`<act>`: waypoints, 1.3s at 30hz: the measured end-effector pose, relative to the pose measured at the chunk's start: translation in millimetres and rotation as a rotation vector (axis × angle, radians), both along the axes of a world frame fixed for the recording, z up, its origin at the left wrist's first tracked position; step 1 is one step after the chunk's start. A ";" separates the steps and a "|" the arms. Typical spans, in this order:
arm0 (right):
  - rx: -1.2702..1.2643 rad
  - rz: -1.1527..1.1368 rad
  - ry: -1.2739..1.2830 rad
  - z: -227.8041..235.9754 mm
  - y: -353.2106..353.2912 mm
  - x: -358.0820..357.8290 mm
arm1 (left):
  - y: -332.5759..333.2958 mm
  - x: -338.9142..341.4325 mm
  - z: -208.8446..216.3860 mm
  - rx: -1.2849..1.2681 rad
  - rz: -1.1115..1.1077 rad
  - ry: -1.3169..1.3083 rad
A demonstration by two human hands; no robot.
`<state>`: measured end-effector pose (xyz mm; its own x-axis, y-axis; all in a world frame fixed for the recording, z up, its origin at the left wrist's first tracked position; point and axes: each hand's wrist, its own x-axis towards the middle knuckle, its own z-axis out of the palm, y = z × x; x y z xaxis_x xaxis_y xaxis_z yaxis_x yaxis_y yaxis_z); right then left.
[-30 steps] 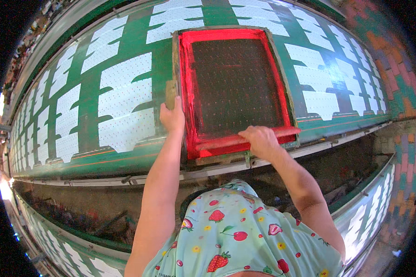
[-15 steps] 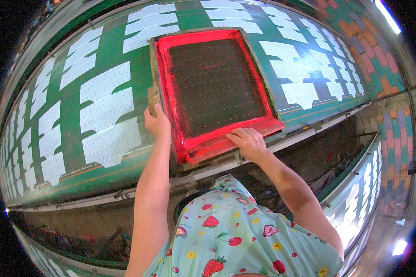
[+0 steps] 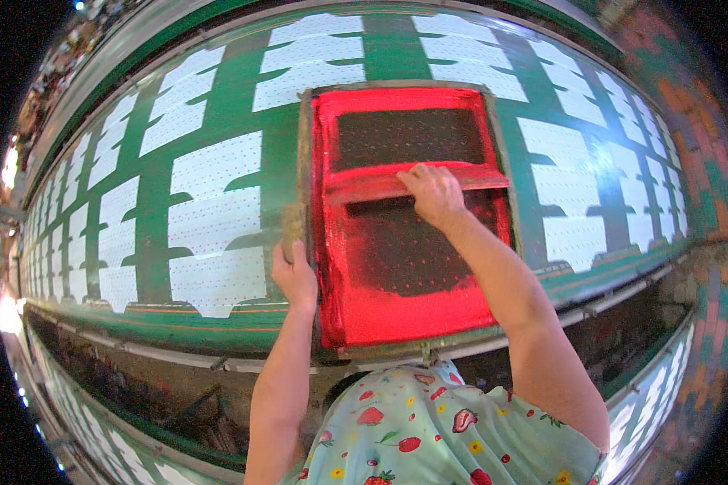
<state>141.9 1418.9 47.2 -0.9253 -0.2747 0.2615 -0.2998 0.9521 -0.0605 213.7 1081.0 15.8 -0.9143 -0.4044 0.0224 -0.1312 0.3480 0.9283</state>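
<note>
A screen printing frame (image 3: 321, 153) lies flat on the green table (image 3: 150, 194), its inner border coated with red ink around a dark mesh. My right hand (image 3: 434, 194) is closed over a squeegee (image 3: 364, 184), a long red-smeared bar crossing the mesh. The fingers curl over its top edge, partly hiding it. A wide band of red ink (image 3: 412, 319) covers the frame's near end. At the frame's left side, my left hand (image 3: 295, 273) grips a small wooden handle (image 3: 294, 222), thumb upward; some of its fingers are hidden.
White dotted cut panels (image 3: 217, 222) lie in rows left of the frame, beyond it and to its right. A metal rail (image 3: 162, 353) edges the table's near side. Another table with white panels (image 3: 117, 440) stands lower left. Coloured brick paving (image 3: 708, 323) shows at right.
The squeegee has moved with my right hand from the frame's near end to beyond mid-mesh. Red ink shows at the near end. My left hand still holds the handle; the view has shifted.
</note>
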 end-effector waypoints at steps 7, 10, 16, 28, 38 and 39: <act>0.069 -0.038 -0.075 2.8 28.5 -144.0 | 1.1 -1.5 -3.6 0.005 0.013 0.010; 0.103 -0.014 -0.031 7.2 36.0 -180.5 | 2.5 -1.7 -4.0 -0.022 0.034 0.033; 0.030 -0.024 -0.053 10.4 27.4 -136.0 | 3.1 -0.5 1.4 -0.035 0.050 -0.004; -0.004 -0.078 -0.231 39.1 40.0 -218.4 | 1.7 0.4 -2.8 -0.045 0.068 -0.024; 0.110 0.069 -0.297 41.8 47.8 -204.4 | 1.8 -3.8 -4.4 -0.014 0.054 0.023; 0.138 0.075 -0.340 45.3 45.4 -193.3 | 1.9 -5.0 -4.4 0.042 0.061 -0.024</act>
<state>-51.4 1464.3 92.5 -0.9287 -0.3565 -0.1021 -0.3541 0.9343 -0.0412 208.7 1082.9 11.3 -0.8882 -0.4591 -0.0173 -0.1732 0.2998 0.9381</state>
